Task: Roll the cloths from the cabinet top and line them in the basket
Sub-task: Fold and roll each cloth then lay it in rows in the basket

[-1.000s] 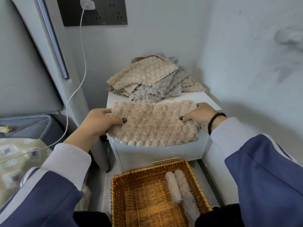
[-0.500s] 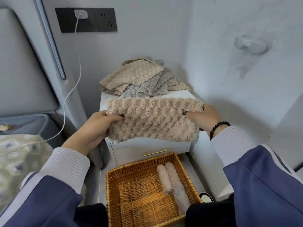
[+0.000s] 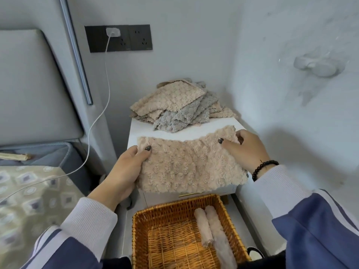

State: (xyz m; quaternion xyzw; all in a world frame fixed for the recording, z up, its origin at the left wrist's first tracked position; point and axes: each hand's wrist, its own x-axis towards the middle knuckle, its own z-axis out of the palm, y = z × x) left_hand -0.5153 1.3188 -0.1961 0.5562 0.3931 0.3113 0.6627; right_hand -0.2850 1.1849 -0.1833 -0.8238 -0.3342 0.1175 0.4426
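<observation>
Beige cloth [image 3: 191, 166] held spread over the front edge of the cabinet [image 3: 186, 133].

The left hand [image 3: 126, 169] pinches the cloth's left edge, thumb on top; the right hand [image 3: 243, 150] pinches its upper right corner, so each grip is closed on the cloth. The cloth's lower part hangs over the cabinet's front. Behind it, on the cabinet top against the wall, lies a pile [image 3: 178, 105] of beige and grey cloths. Below, on the floor, stands the basket [image 3: 139, 230], with two rolls [image 3: 211, 230] lying side by side, touching, along its right side. A bead bracelet [image 3: 262, 167] circles the right wrist. A white cable [image 3: 93, 121] runs from the wall socket [image 3: 118, 38] down toward the bed [image 3: 29, 200] at left.
</observation>
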